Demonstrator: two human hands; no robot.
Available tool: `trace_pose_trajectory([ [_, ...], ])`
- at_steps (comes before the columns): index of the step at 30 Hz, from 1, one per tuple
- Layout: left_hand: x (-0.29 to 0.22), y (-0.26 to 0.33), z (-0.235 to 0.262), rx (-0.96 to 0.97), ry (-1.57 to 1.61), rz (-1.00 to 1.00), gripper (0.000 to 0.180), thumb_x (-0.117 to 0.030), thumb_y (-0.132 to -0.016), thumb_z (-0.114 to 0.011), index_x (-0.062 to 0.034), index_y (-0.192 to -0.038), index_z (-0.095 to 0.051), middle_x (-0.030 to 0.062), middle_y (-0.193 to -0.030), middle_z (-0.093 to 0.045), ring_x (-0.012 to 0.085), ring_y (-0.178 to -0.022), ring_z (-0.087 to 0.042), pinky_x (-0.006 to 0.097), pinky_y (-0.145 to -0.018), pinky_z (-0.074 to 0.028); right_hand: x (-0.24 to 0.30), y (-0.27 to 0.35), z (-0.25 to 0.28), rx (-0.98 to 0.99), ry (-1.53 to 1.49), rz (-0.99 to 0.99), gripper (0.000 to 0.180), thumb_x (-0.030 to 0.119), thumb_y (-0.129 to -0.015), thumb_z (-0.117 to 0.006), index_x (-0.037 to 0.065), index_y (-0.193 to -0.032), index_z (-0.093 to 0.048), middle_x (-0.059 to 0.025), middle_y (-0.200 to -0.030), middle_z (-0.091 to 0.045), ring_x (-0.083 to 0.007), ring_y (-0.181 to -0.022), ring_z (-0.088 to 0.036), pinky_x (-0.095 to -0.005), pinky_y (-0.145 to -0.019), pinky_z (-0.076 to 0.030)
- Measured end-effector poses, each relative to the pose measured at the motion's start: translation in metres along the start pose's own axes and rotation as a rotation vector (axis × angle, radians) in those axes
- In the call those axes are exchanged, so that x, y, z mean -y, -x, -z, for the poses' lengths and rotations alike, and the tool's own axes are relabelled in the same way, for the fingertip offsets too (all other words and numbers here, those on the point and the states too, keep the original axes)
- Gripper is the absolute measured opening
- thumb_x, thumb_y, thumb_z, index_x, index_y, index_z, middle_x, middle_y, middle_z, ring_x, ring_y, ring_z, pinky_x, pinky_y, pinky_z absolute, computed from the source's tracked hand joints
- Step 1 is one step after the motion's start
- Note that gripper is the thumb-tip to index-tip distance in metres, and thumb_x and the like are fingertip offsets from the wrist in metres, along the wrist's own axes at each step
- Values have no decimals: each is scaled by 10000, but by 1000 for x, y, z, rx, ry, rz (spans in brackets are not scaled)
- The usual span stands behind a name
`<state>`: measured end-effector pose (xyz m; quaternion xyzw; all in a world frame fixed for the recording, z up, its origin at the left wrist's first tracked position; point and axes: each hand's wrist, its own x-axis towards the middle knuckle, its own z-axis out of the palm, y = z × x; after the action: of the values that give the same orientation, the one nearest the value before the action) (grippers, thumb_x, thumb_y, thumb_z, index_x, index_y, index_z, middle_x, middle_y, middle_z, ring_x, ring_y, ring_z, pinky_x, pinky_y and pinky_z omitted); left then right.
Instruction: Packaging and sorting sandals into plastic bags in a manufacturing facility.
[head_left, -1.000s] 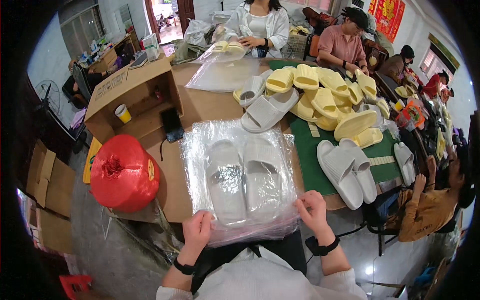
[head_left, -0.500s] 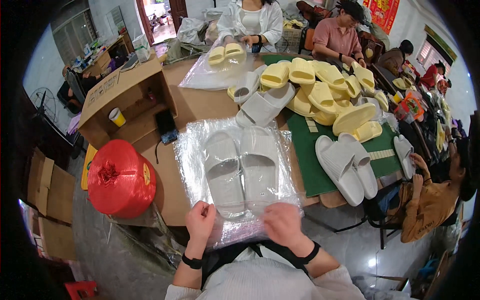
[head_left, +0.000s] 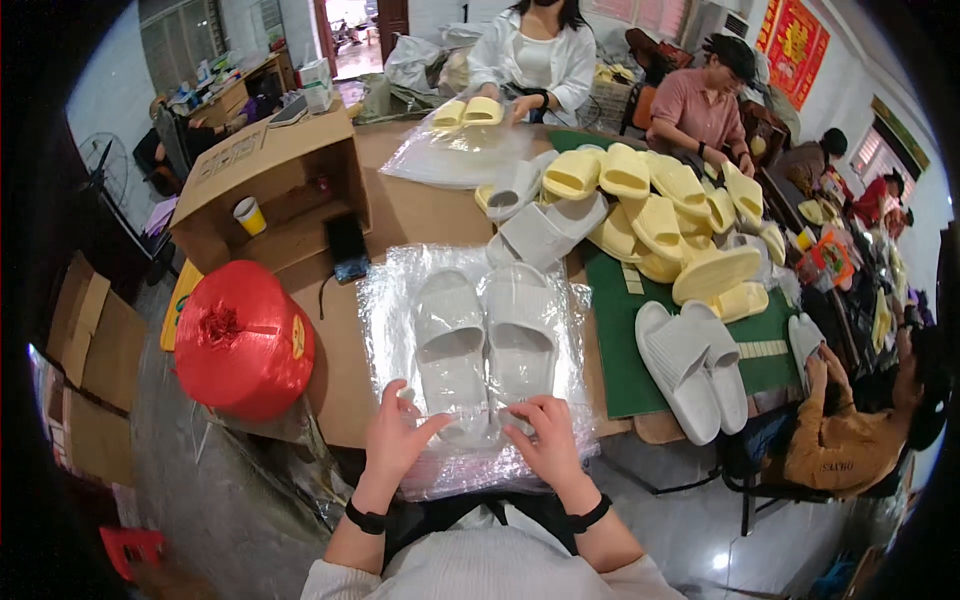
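Two grey slippers (head_left: 449, 305) lie beyond your wide-spread left hand (head_left: 396, 438) and curled right hand (head_left: 547, 438), heels blurred under clear film (head_left: 470, 472); whether the right pinches it, I cannot tell.

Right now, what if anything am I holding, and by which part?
Nothing, it seems: your left hand and right hand are open, thumbs spread, at the near end of the clear plastic bag around the gray slide sandals.

Both forearms (head_left: 606, 532) extend inward from the lower edge of the view. The left hand (head_left: 396, 440) has its thumb extended toward the right hand (head_left: 548, 440), fingers bent. The right hand faces it, fingers curved inward, thumb and index finger apart
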<state>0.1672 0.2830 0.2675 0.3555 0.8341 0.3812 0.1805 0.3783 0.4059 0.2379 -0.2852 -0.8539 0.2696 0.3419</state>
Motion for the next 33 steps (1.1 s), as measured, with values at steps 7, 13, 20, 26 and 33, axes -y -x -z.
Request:
trace_pose_trajectory([
  [7, 10, -19, -6, 236, 251, 128, 738, -303, -719, -854, 5, -1278, -483, 76, -873, -614, 164, -777, -607, 309, -678, -480, 2, 5, -5, -41, -90, -85, 256, 149, -775, -795, 70, -989, -678, -96, -1007, -589, -304, -984, -536, -398, -844, -454],
  [13, 18, -15, -21, 129, 677, 77, 536, -242, -811, -797, 20, -1218, -566, 79, -1064, -604, 119, -936, -584, 266, -755, -472, -8, 8, -10, -56, -65, -61, 251, 140, -768, -798, 64, -977, -682, -104, -1025, -580, -300, -990, -535, -382, -837, -468],
  [20, -1, -6, -31, 371, 745, 260, 631, -246, -829, -786, 58, -1299, -495, 143, -1153, -638, 148, -987, -617, 297, -812, -512, -6, 8, -7, -56, -41, -58, 261, 132, -767, -795, 61, -990, -679, -102, -1020, -572, -291, -977, -528, -380, -838, -465],
  [26, -15, 7, -50, 225, 882, 93, 575, -180, -860, -729, 52, -1308, -454, 137, -1190, -618, 183, -1052, -600, 335, -898, -502, -7, 12, -7, -70, -100, -82, 259, 109, -775, -782, 72, -1009, -677, -115, -1070, -561, -299, -1016, -522, -379, -874, -457],
  [33, -19, 19, -34, 367, 1318, 272, 610, -82, -879, -671, 31, -1406, -387, 117, -1252, -584, 195, -1123, -572, 345, -986, -457, 6, 22, 12, -318, 87, -82, 747, 170, -695, -852, 46, -1326, -473, -189, -1356, -458, -359, -1251, -406, -442, -979, -390],
])
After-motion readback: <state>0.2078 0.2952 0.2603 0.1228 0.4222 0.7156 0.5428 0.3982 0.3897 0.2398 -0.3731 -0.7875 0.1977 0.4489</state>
